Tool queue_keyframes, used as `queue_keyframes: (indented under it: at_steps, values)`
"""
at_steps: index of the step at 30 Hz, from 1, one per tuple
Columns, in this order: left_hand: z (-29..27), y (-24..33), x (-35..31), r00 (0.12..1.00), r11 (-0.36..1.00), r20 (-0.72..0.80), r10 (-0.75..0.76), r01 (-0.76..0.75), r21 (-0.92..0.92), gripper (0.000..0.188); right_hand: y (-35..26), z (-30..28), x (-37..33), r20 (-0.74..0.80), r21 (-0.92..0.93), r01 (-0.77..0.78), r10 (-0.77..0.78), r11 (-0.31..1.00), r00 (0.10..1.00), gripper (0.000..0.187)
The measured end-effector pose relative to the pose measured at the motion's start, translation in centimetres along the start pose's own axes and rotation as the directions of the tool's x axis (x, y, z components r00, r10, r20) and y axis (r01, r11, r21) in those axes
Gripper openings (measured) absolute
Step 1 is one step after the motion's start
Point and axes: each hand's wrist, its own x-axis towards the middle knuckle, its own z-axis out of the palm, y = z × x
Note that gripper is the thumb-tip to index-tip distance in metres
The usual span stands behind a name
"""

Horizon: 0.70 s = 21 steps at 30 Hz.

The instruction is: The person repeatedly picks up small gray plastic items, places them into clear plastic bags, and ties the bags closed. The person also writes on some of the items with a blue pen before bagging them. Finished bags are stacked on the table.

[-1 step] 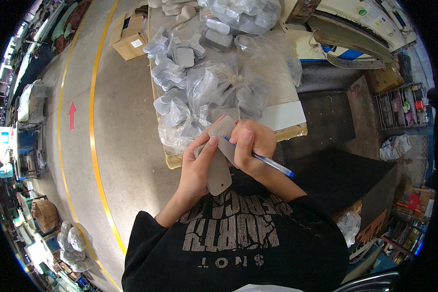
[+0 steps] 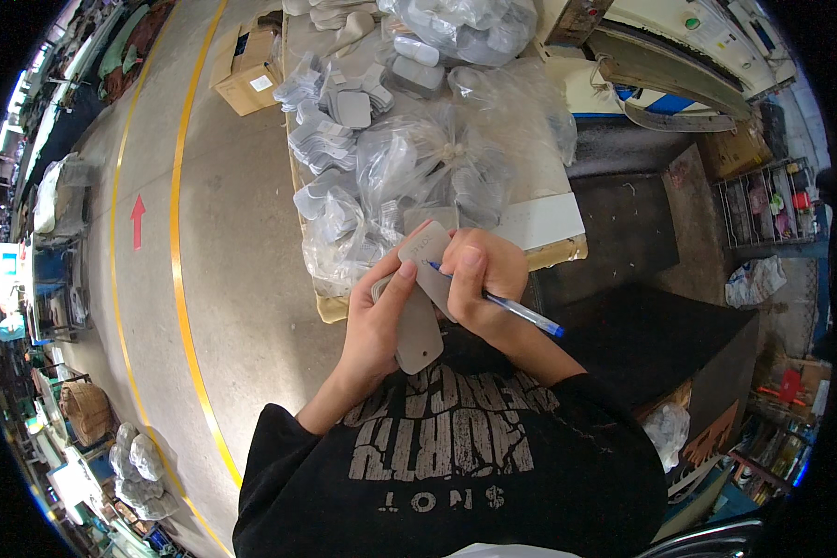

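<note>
My left hand [image 2: 374,321] is closed round a few flat grey rounded pieces [image 2: 419,337], its thumb pressed across them. The lower piece has a small hole near its end. Small marks show on the upper grey piece [image 2: 425,245], tilted up between both hands. In my right hand [image 2: 485,277] a clear pen with a blue cap end [image 2: 523,313] is pinched, its tip at the face of that upper piece. The right hand's fingers partly hide this piece. Both hands are held at the near edge of a table, in front of my black shirt.
The table [image 2: 544,221] ahead bears clear plastic bags [image 2: 437,163] and stacks of similar grey pieces [image 2: 324,139]. A cardboard box [image 2: 249,79] stands left of it on the floor with yellow lines [image 2: 179,232]. To the right are a machine [image 2: 660,56] and a wire rack [image 2: 763,205].
The pen's blue end has shifted very slightly to the right. Both hands and the grey pieces look the same.
</note>
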Motion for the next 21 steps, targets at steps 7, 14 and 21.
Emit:
queue_keyframes:
  at_steps: [7,14,21]
  values:
    - [0.19,0.03,0.07,1.000,1.000,-0.006,0.011,-0.011,-0.010,0.046,0.13,0.06,0.14,-0.038,0.057,-0.001,0.004,0.998,0.999,0.035]
    - [-0.32,-0.07,0.55,1.000,1.000,0.015,-0.013,0.013,-0.028,0.046,0.45,0.04,0.33,-0.034,-0.049,0.020,-0.022,0.999,0.999,0.038]
    - [-0.04,-0.01,0.51,1.000,1.000,0.002,-0.007,0.007,-0.012,0.046,0.65,0.03,0.20,-0.041,-0.013,0.013,-0.014,1.000,0.999,0.038]
